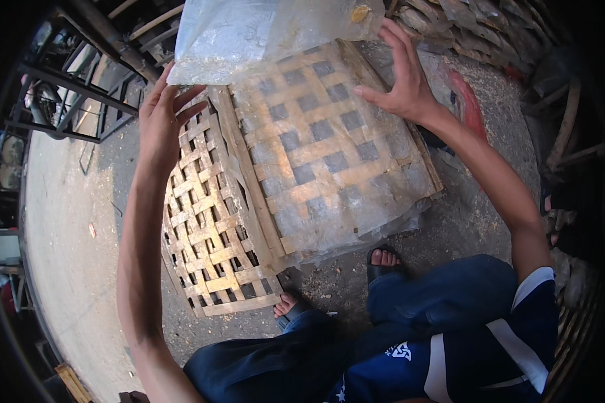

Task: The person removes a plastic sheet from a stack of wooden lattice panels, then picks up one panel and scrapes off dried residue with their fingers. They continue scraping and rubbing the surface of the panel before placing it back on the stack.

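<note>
A woven bamboo-strip crate stands on the floor in front of me. Cloudy plastic covers its top, with the lattice showing through. Over the crate's far end, a second translucent plastic sheet is raised, with a yellow-brown spot near its right edge. My left hand is at that sheet's lower left corner, fingers stretched out and apart. Beside the sheet's right edge, my right hand has its thumb and fingers spread. Whether its fingertips touch the sheet I cannot tell.
Black metal frames stand at the far left. Stacked plastic-wrapped pieces lie at the far right, with something red near the crate. My sandalled feet are close to the crate's near side. Wooden pieces stand at the right.
</note>
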### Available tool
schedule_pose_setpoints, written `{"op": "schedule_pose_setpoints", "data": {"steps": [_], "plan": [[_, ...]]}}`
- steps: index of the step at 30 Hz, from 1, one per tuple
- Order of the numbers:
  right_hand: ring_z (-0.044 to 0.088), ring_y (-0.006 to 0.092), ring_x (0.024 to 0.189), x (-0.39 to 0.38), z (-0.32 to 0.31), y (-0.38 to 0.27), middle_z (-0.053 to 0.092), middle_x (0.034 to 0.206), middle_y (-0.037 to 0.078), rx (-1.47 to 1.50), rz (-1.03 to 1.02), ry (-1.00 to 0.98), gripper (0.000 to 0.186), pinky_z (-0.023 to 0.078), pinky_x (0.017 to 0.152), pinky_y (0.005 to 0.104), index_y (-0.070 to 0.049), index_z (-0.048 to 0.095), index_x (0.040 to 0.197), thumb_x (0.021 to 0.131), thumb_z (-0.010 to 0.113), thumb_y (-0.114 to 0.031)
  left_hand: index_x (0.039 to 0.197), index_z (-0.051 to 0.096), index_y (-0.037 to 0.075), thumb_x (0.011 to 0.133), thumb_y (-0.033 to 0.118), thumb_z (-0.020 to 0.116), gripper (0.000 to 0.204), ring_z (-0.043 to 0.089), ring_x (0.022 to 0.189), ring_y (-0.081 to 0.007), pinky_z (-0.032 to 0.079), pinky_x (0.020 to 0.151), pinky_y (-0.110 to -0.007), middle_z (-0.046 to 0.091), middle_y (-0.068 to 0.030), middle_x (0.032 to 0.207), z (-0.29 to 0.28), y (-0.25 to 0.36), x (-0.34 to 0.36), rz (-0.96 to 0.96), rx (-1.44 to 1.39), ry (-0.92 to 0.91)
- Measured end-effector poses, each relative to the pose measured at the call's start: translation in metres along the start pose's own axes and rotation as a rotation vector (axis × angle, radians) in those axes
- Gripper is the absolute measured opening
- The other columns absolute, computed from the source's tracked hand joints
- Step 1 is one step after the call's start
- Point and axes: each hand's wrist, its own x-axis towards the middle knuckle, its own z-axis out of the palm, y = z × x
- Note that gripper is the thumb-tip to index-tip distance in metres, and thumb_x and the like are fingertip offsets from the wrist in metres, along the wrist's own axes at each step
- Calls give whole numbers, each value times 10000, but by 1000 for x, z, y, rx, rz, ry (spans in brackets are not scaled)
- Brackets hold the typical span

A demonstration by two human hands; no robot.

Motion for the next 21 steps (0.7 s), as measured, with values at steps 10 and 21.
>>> {"op": "schedule_pose_setpoints", "data": {"steps": [10,21], "plan": [[501,277,1249,31,5,-22,525,1347,91,-108,-162,35,978,228,1149,555,-167,315,1492,680,844,-294,1490,399,95,1049,239,471,469,664,1063,-201,527,845,-315,617,-102,1307,100,11,-19,-19,307,-465],[597,289,1102,-96,-19,171,683,1070,88,-267,496,-312,352,374,1018,472,-179,662,1189,851,577,-127,1516,356,117,1012,174,533,538,671,899,-160,525,765,-305,682,-112,1177,-18,-62,-18,-178,597,-232]]}}
